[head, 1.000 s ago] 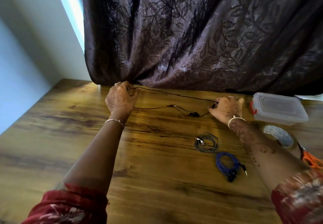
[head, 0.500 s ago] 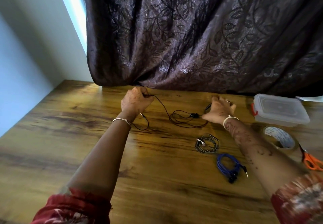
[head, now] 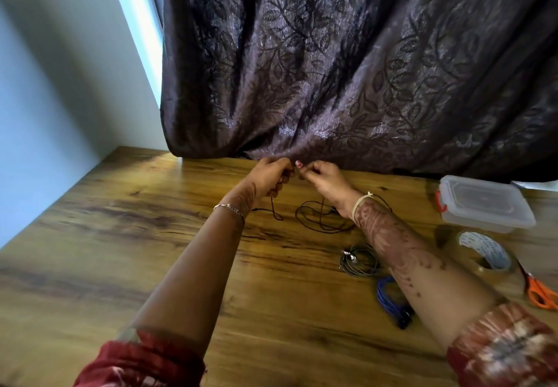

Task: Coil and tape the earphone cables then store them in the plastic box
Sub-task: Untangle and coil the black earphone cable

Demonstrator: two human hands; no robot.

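Observation:
My left hand [head: 267, 176] and my right hand [head: 324, 179] meet at the far middle of the wooden table [head: 120, 250], just in front of the curtain. Both pinch a thin black earphone cable [head: 314, 216], whose slack lies in loose loops on the table below my right wrist. A grey coiled earphone cable [head: 359, 261] lies nearer, beside my right forearm. A blue coiled cable [head: 385, 294] lies partly hidden under that forearm. The clear plastic box [head: 483, 204] with its lid on stands at the right.
A dark patterned curtain [head: 362, 69] hangs down to the table's far edge. A roll of tape [head: 483, 252] lies in front of the box, and orange-handled scissors [head: 540, 291] lie at the right edge. A pale wall borders the table's left side.
Both hands have come together from wide apart, drawing the stretched black cable in. Its slack now lies looped on the table.

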